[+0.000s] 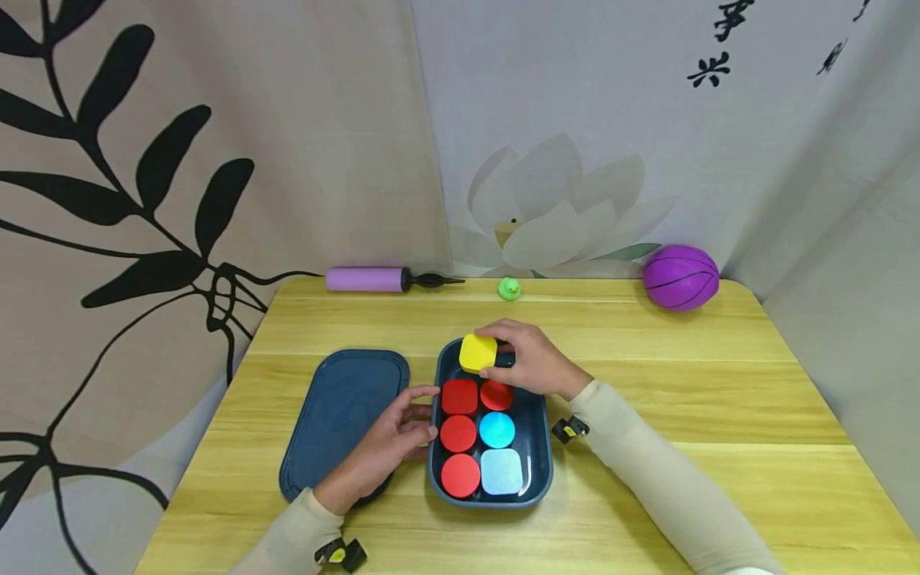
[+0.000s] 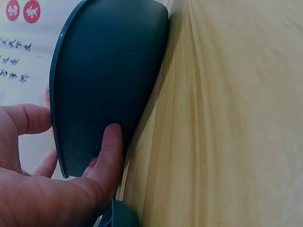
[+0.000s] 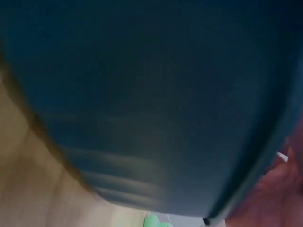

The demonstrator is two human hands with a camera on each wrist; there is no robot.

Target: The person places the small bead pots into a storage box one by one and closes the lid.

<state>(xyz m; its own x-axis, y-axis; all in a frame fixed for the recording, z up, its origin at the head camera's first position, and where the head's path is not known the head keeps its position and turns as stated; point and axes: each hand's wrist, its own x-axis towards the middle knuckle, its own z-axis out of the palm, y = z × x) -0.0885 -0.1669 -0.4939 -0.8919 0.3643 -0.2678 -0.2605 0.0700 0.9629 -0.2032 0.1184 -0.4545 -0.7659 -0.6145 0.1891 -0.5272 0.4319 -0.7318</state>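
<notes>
A dark blue box (image 1: 532, 471) stands in the middle of the table. In it lie several flat-topped pieces in two rows: red round pieces (image 1: 458, 434), a red rounded-square block (image 1: 460, 397), a blue round piece (image 1: 497, 430) and a light blue rounded-square block (image 1: 501, 471). Over the box's far end, my right hand (image 1: 530, 355) pinches a yellow rounded-square block (image 1: 477, 353) between thumb and fingers. My left hand (image 1: 391, 435) touches the box's left side, with its thumb on the outer wall (image 2: 109, 61) in the left wrist view. The right wrist view is mostly filled by the box wall (image 3: 151, 104).
The dark blue lid (image 1: 345, 407) lies left of the box, partly under the left hand. Along the table's back edge are a purple hand pump (image 1: 366, 279), a small green duck (image 1: 509, 289) and a purple ball (image 1: 680, 278). Printed curtains hang behind.
</notes>
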